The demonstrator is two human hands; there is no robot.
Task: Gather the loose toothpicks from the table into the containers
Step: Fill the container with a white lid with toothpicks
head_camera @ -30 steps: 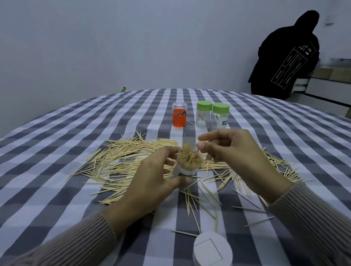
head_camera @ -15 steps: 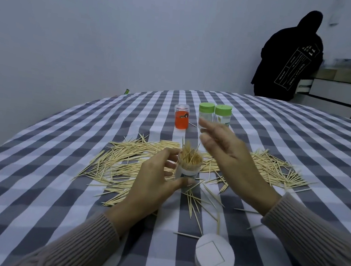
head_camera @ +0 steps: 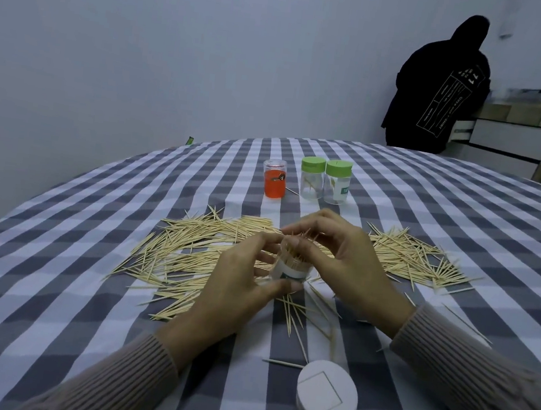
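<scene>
Four containers are counted on the checked table (head_camera: 462, 226): one white container (head_camera: 290, 270), packed with toothpicks, and, beyond it, one orange container (head_camera: 274, 183) and two green-lidded containers (head_camera: 311, 182) (head_camera: 336, 186) set side by side. One white lid (head_camera: 326, 400) is seen nearer than the white container. Two hands are counted, the left hand (head_camera: 236, 288) and the right hand (head_camera: 346, 264). Loose toothpicks (head_camera: 190, 249) are spread left, right and in front of the white container, too many to be counted. One person in black (head_camera: 439, 89) is seen beyond the table.
</scene>
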